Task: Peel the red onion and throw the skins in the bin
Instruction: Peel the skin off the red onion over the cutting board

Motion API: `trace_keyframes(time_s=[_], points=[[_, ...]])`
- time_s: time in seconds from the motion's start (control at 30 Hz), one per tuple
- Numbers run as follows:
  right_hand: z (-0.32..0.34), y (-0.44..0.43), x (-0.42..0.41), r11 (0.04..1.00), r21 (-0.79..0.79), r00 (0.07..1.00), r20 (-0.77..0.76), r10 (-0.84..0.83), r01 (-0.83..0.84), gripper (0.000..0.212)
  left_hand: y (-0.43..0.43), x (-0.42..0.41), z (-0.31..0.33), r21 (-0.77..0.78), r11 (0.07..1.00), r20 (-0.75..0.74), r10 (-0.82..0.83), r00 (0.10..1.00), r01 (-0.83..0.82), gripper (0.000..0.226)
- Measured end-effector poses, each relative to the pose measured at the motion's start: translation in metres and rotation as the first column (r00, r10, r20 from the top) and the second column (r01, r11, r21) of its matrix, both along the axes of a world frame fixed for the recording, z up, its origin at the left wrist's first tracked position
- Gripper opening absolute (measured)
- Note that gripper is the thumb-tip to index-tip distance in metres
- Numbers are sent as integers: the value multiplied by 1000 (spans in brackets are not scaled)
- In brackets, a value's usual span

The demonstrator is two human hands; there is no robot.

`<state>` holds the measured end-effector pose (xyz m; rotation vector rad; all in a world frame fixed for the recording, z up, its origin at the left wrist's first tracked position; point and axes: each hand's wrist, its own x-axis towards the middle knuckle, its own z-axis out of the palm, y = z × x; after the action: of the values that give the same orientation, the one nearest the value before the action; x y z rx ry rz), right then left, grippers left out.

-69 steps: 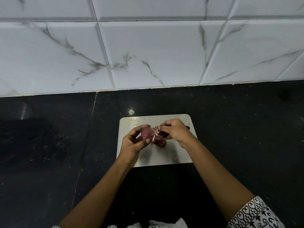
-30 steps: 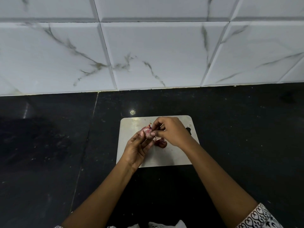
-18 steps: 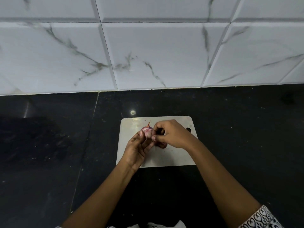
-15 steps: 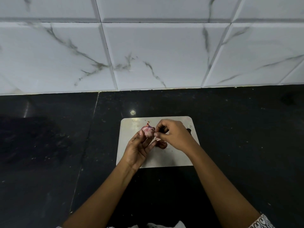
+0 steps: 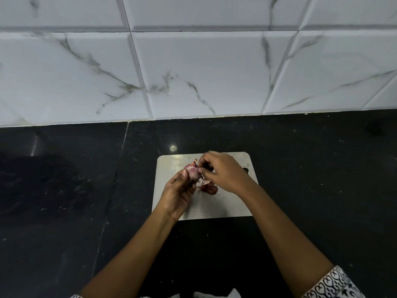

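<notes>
Red onion [image 5: 192, 171]: one, held above the cutting board [image 5: 225, 205] toward its 11 o'clock corner.

Head view. Gripped from below in left hand [image 5: 178, 193], fingers curled round it. Pinched at its 3 o'clock side by right hand [image 5: 223, 173], thumb and fingertips closed narrowly on the outer skin. Counted: two hands, one board, one small heap of peeled skins [image 5: 209, 187] lying on the board at 5 o'clock of the onion. Surrounded by black countertop [image 5: 64, 190]; bounded at 12 o'clock by marbled tile wall [image 5: 193, 72]. Far side of onion hidden by fingers.
</notes>
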<state>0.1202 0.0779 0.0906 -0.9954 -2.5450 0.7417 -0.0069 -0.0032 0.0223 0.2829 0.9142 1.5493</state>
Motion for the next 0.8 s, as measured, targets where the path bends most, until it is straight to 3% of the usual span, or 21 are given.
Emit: trace_keyframes(time_s=[0.07,0.17,0.3,0.37,0.53,0.63,0.73,0.8], points=[[0,0,0,999,-5,999,32,33,-33,10,0,0,-3,7,1000,10,5,1000,-5,38],[-4,-5,2,998,-16,998,13,64,-64,9,0,3,-2,-21,999,42,31,999,-30,23],[-24,-16,10,996,-27,993,76,87,-85,11,4,2,-1,-55,996,120,71,990,-65,33],[-35,-18,17,998,-48,994,108,32,-27,10,5,-1,0,-77,993,180,96,979,-84,32],[-40,-12,18,964,-154,967,-102,-232,215,10,3,-7,-5,-106,991,310,114,944,-85,27],[-37,-8,14,965,-194,984,37,-175,179,13,1,-9,-7,-146,987,339,113,934,-66,25],[-32,-7,15,936,-197,953,-30,-302,290,3,-1,-11,-7,-154,987,350,94,932,-42,40],[-29,-6,14,948,-190,961,-51,-270,256,7,-1,-11,-7,-121,992,364,64,929,-21,59]])
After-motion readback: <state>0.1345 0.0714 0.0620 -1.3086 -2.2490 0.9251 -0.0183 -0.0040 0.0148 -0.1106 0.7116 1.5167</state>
